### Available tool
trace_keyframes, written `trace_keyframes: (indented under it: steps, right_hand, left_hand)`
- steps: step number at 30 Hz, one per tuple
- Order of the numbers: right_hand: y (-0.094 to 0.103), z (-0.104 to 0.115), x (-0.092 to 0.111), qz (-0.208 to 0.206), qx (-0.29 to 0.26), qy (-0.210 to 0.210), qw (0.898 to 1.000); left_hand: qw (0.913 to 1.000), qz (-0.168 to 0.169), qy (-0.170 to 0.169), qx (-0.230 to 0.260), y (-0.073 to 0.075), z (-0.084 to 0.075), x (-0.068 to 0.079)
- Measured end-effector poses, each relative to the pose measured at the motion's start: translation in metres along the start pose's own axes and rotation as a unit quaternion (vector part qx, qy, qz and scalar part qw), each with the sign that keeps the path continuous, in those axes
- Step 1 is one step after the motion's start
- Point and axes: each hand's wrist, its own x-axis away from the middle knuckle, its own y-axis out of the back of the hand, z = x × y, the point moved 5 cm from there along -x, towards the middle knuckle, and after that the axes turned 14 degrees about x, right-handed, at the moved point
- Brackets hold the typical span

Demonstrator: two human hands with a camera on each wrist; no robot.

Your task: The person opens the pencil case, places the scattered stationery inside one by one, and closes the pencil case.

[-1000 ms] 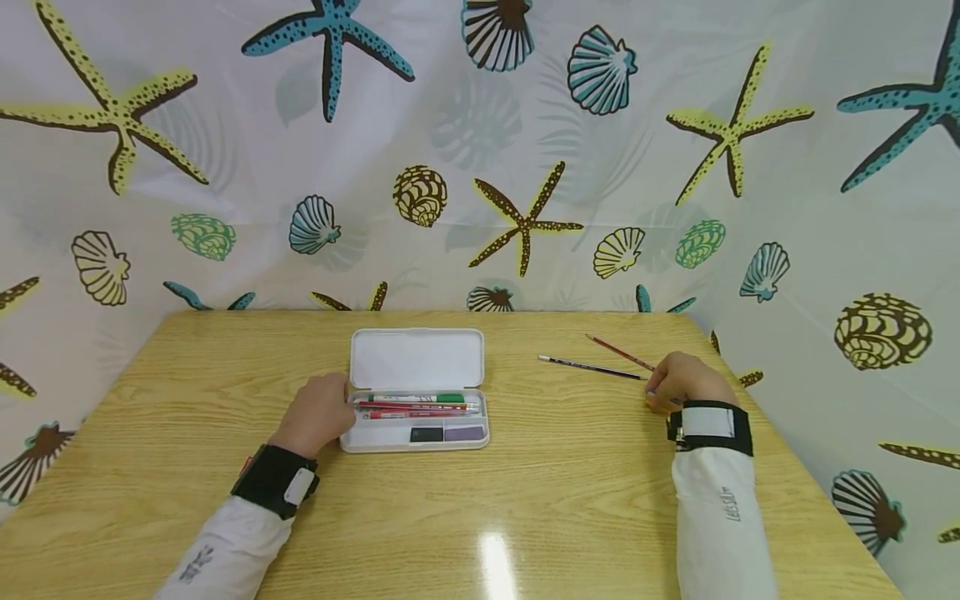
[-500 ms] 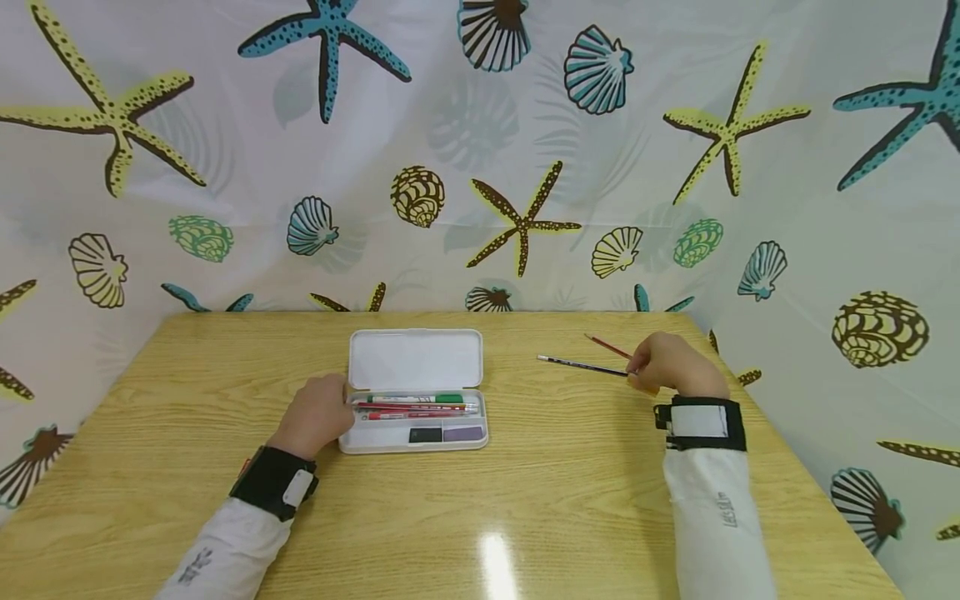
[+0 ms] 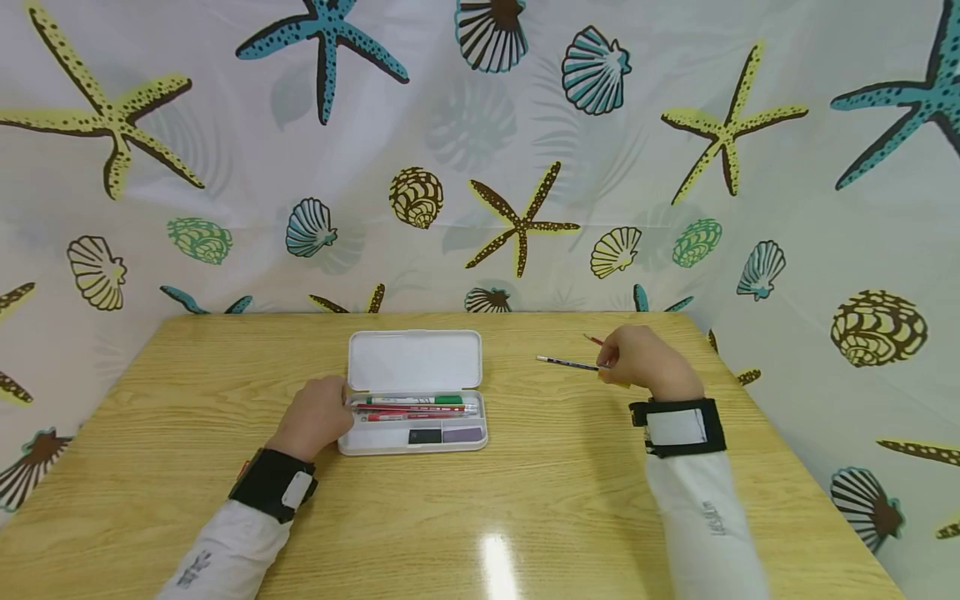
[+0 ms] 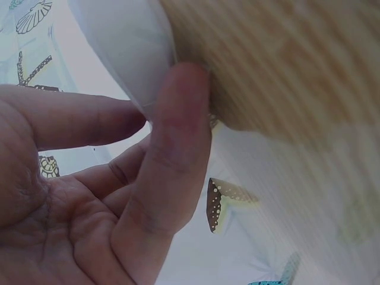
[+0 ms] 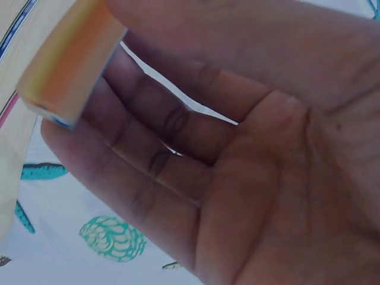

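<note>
On the table lies an open white pencil case with its lid folded back. It holds a green-capped marker, red pencils and pens, a black block and a purple block. My left hand pinches the case's left edge between thumb and finger, as the left wrist view shows. My right hand holds a small eraser with yellow and orange stripes, above the table at the right. Close by lie a black pencil and a red pencil, both partly hidden behind that hand.
The wooden table ends at a curtain printed with starfish and shells, which also hangs along the right side. A bright light reflection shows near the table's front.
My right hand has moved left and slightly away from me with the eraser, from the pencils' right ends to over them. My left hand stays on the pencil case.
</note>
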Motion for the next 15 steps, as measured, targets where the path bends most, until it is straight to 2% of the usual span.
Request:
trace_keyframes:
  steps: [10,15]
  right_hand:
    - [-0.003,0.043,-0.005,-0.012,0.036,0.045,0.998]
    - [-0.006,0.063,-0.004,-0.009,0.035,0.063,0.997]
  left_hand:
    - [1.0,0.0,0.009,0.001,0.002,0.0,0.002]
    - [0.9999,0.0,0.01,0.005,0.0,0.001,0.0]
